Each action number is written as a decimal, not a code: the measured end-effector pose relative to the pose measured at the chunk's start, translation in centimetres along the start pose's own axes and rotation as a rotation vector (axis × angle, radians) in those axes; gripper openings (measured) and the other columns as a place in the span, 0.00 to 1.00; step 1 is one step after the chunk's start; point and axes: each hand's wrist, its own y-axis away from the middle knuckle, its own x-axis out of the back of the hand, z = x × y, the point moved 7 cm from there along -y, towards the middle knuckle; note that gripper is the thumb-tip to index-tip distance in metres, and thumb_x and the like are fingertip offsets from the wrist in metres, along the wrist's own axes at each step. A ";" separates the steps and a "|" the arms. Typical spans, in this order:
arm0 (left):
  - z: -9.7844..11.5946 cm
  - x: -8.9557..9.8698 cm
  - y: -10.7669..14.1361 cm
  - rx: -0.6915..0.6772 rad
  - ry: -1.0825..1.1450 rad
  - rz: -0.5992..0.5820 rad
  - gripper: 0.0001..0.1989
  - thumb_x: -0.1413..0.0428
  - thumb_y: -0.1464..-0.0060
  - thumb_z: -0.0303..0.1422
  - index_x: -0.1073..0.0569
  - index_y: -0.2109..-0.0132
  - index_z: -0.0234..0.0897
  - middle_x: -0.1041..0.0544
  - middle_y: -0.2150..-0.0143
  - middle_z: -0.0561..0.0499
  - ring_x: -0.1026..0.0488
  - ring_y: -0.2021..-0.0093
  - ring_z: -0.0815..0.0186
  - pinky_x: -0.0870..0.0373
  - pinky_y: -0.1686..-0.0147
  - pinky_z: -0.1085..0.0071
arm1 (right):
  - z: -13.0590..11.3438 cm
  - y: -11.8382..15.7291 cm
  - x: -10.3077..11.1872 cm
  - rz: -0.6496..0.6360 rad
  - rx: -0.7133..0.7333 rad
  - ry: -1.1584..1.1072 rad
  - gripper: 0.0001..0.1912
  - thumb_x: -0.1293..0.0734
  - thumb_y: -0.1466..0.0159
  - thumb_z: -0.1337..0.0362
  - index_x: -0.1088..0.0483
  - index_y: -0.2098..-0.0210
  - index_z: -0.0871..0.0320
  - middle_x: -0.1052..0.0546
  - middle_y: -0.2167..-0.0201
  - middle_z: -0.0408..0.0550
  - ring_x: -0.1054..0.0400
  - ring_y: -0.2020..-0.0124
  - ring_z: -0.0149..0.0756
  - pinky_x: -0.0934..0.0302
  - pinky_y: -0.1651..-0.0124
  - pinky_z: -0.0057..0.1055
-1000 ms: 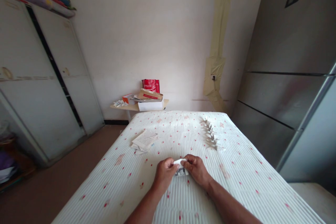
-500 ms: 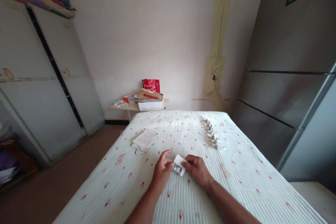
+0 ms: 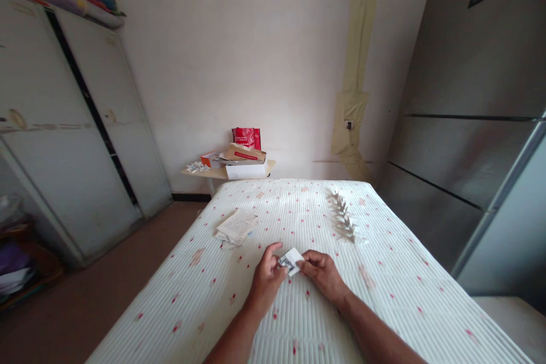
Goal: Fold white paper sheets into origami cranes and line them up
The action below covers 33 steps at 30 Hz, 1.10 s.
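Observation:
Between my two hands, just above the bed-like padded surface (image 3: 315, 318), is a small piece of paper (image 3: 292, 259) with a dark printed picture on its left part and a blank white part on the right. My left hand (image 3: 269, 273) pinches its left edge with the thumb, the forefinger raised and curled. On the right edge, the thumb and bent fingers of my right hand (image 3: 322, 273) grip it. A stack of printed paper sheets (image 3: 237, 226) lies beyond my left hand. Farther to the right stands a row of small folded paper pieces (image 3: 342, 216).
A small side table (image 3: 217, 173) behind the far edge carries a white box (image 3: 246, 171), a red bag (image 3: 246, 138) and a pile of white pieces (image 3: 197, 167). Grey cabinets (image 3: 106, 108) stand on the left, a grey refrigerator (image 3: 464, 125) on the right.
The paper has turned between my hands and risen slightly; its printed part now points left toward my left thumb. The stack and the folded row stay where they were.

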 end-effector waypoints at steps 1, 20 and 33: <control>0.2 0.1 0.0 -0.008 0.009 0.006 0.24 0.48 0.55 0.30 0.41 0.48 0.35 0.32 0.74 0.57 0.35 0.73 0.71 0.40 0.71 0.75 | 0.2 0.0 -0.2 -0.025 -0.014 0.006 0.17 0.34 0.46 0.51 0.32 0.77 0.60 0.35 0.82 0.39 0.44 0.79 0.26 0.50 0.74 0.25; 1.0 0.7 0.4 -0.131 -0.237 0.077 0.26 0.52 0.53 0.26 0.45 0.45 0.38 0.36 0.73 0.57 0.36 0.71 0.70 0.38 0.68 0.75 | -0.9 0.5 -1.3 -0.090 0.006 0.007 0.11 0.35 0.48 0.65 0.35 0.64 0.58 0.40 0.83 0.34 0.47 0.82 0.24 0.53 0.78 0.23; -0.2 1.3 -0.2 -0.066 -0.384 0.123 0.18 0.51 0.56 0.24 0.34 0.56 0.38 0.34 0.74 0.58 0.35 0.73 0.72 0.39 0.71 0.77 | -1.6 1.2 -1.6 -0.186 0.129 0.374 0.12 0.43 0.45 0.71 0.32 0.63 0.56 0.38 0.81 0.37 0.46 0.81 0.26 0.52 0.77 0.23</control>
